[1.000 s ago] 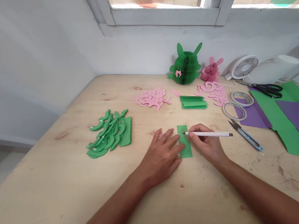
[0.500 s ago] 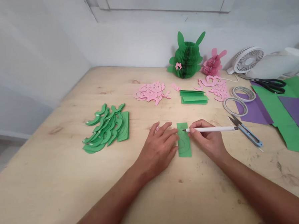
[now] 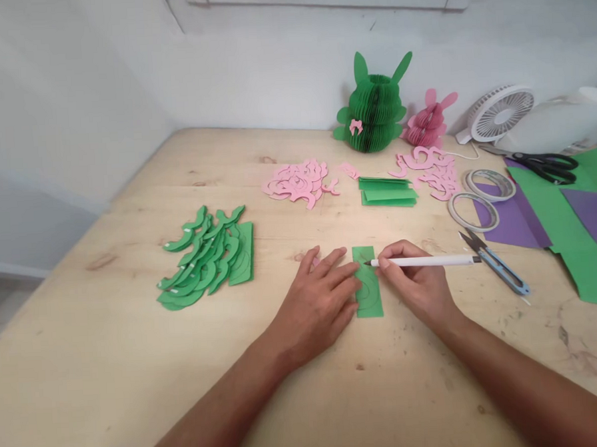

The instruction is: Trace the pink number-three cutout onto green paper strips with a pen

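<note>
Basically, clock centred on the green strip [image 3: 368, 288], 12 toward the wall [image 3: 270, 71]. Strip lies flat on the table [image 3: 136, 365], short edge toward 12, curved lines drawn on it. Left hand [image 3: 315, 301] at 9: palm down, fingers moderately spread, gripping nothing, fingertips at the strip's 9 o'clock edge. Pink scrap [image 3: 316, 260] peeks out between two of them, mostly hidden. Right hand [image 3: 420, 285] at 3: thumb and fingers narrowed in a pinch round the white pen [image 3: 430, 261], near its dark tip. Pen tail toward 3, tip over the strip's 12 o'clock half; can't tell if it touches paper.

Around them: green cut-outs [image 3: 200, 262] piled at 9, beyond the left hand. Pink cut-outs [image 3: 299, 182] at 11, second pink batch [image 3: 433, 178] at 1, folded green papers [image 3: 390, 195] between 12 and 1. Green paper figure [image 3: 373, 116] upright at 12 near the wall, pink paper figure [image 3: 426, 131] at 1. Tape rolls [image 3: 480, 228] at 2, black scissors [image 3: 550, 167] farther out same bearing. Blue-handled snips [image 3: 504, 269] at 3, past the pen, blades toward 10
</note>
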### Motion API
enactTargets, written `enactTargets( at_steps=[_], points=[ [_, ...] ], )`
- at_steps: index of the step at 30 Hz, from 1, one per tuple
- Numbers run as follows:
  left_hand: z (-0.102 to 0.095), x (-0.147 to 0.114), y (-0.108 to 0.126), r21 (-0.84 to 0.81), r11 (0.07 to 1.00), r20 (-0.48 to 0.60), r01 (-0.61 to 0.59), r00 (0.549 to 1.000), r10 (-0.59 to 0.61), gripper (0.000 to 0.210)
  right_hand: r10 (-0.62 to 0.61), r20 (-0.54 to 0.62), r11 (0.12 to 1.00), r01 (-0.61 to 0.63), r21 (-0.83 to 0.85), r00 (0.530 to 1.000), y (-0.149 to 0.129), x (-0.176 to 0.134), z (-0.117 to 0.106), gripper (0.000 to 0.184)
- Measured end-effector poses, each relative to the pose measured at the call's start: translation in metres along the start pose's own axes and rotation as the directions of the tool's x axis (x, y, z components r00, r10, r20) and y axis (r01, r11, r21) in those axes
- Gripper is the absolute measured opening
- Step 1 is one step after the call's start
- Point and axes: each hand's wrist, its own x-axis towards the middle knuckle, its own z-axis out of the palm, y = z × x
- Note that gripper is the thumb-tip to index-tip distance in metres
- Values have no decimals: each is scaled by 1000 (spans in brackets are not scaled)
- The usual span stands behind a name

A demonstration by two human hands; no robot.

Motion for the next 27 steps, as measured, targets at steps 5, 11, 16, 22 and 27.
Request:
enactTargets(
  at_steps=[5, 11, 16, 22, 27],
  points=[
    [-1, 0, 0, 10, 1000, 11, 3, 1000, -3, 19, -11, -2, 999, 10, -42, 1000, 0, 0, 0, 10],
    [-1, -1, -1, 5, 1000, 11, 6, 1000, -6, 21, -26, 4, 997, 27, -75, 1000, 0, 0, 0, 10],
    [-1, -1, -1, 12, 1000, 21, 10, 1000, -10, 21, -34, 19, 996, 36, -81, 999, -1, -1, 0, 10],
    [-2, 0, -1, 31, 1000, 20, 8, 1000, -9, 20, -32, 29, 995, 35, -93, 999, 0, -1, 1, 10],
    [-3, 0, 0, 5, 1000, 29, 18, 999, -18, 21, -62, 38, 991, 66, -120, 997, 2, -1, 1, 9]
  ],
)
